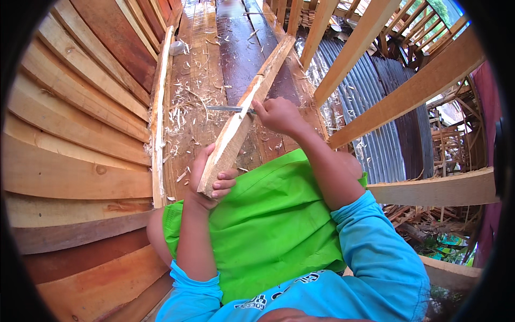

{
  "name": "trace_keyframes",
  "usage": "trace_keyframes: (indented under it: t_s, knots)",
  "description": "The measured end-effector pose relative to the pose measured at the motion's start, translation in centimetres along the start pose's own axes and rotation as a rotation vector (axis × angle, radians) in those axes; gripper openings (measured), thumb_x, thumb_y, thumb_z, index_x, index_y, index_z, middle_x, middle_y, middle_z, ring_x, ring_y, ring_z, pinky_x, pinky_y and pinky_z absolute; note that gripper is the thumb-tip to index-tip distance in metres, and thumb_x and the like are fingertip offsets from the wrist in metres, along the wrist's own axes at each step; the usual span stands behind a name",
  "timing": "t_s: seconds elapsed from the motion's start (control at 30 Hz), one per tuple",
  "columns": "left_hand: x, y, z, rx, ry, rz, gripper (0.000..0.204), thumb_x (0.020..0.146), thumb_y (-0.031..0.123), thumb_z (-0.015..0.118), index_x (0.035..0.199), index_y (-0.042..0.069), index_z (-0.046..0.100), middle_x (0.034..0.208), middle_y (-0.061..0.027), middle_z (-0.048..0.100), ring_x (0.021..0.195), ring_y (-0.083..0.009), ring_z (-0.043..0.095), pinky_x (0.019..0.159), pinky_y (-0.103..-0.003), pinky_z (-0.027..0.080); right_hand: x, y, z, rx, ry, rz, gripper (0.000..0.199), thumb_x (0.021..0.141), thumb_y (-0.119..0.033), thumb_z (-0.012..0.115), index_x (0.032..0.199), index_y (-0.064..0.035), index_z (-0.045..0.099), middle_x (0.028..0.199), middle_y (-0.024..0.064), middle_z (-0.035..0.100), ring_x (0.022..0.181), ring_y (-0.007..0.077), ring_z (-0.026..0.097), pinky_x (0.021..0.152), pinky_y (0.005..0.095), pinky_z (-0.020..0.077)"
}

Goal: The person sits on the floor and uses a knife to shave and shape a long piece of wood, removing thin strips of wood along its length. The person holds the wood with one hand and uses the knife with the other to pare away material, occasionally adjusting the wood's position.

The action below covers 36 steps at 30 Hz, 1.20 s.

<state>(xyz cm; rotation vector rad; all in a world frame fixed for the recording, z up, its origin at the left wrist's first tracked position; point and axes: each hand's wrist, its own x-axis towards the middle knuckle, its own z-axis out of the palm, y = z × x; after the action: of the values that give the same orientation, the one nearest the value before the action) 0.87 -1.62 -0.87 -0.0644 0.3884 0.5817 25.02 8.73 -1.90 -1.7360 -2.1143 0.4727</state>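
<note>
My left hand (210,178) grips the near end of a long pale wooden plank (248,110) that slants up and away over the floor. My right hand (279,115) is closed on the handle of a knife, whose grey blade (228,109) lies across the plank's left edge about midway along it. The plank's upper face shows freshly cut pale wood. My green shorts (263,214) and blue sleeves sit below the hands.
Curved wooden hull planks (75,107) rise on the left. Wood shavings (188,107) litter the dark wet floorboards (236,48). A thin pale strip (157,123) lies along the floor edge. Timber rails (407,91) and corrugated metal sheets (370,107) stand on the right.
</note>
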Motion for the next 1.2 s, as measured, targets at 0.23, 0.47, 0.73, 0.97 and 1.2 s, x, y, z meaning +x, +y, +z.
trace_keyframes:
  t_s: [0.23, 0.47, 0.73, 0.97, 1.2]
  knots:
    - [0.4, 0.0, 0.5, -0.019, -0.026, -0.041, 0.063, 0.097, 0.051, 0.034, 0.135, 0.001, 0.039, 0.06, -0.0057, 0.041, 0.039, -0.0141, 0.042, 0.029, -0.026, 0.038, 1.4, 3.6, 0.1, 0.649, -0.701, 0.166, 0.058, 0.09, -0.054, 0.054, 0.075, 0.0005, 0.066, 0.055, 0.0115, 0.052, 0.056, 0.0246, 0.054, 0.058, 0.0424, 0.0439]
    - [0.3, 0.4, 0.2, -0.047, -0.048, -0.05, 0.064, 0.097, 0.051, 0.033, 0.136, 0.001, 0.038, 0.06, -0.0052, 0.041, 0.039, -0.0134, 0.042, 0.029, -0.026, 0.039, 0.1, 1.1, 0.1, 0.122, -0.135, -0.057, 0.041, 0.09, -0.044, 0.059, 0.083, -0.0062, 0.071, 0.062, 0.0157, 0.06, 0.064, 0.0327, 0.062, 0.061, 0.0435, 0.0462]
    - [0.2, 0.2, 0.2, -0.024, -0.028, -0.037, 0.065, 0.097, 0.051, 0.035, 0.136, 0.0, 0.038, 0.061, -0.0048, 0.04, 0.041, -0.0127, 0.042, 0.03, -0.025, 0.038, 0.0, 0.9, -0.8, 0.086, -0.197, -0.023, 0.039, 0.089, -0.045, 0.058, 0.08, -0.0102, 0.073, 0.067, 0.0162, 0.063, 0.069, 0.0322, 0.066, 0.066, 0.043, 0.0491]
    - [0.3, 0.0, 0.1, -0.057, -0.043, -0.04, 0.065, 0.097, 0.051, 0.035, 0.136, 0.0, 0.038, 0.063, -0.0048, 0.041, 0.042, -0.0131, 0.042, 0.03, -0.026, 0.038, 1.7, 3.8, 1.1, 0.469, -0.449, 0.251, 0.044, 0.088, -0.05, 0.059, 0.084, -0.0087, 0.073, 0.068, 0.014, 0.064, 0.071, 0.0286, 0.065, 0.069, 0.0423, 0.0479]
    - [0.0, 0.6, -0.7, -0.12, -0.136, -0.061, 0.069, 0.097, 0.052, 0.036, 0.143, 0.0, 0.03, 0.067, -0.007, 0.045, 0.046, -0.0153, 0.046, 0.034, -0.027, 0.041, -0.3, -0.6, -0.4, 0.014, -0.015, 0.148, 0.037, 0.087, -0.048, 0.06, 0.088, -0.0135, 0.074, 0.068, 0.0155, 0.065, 0.071, 0.0352, 0.064, 0.065, 0.048, 0.0462]
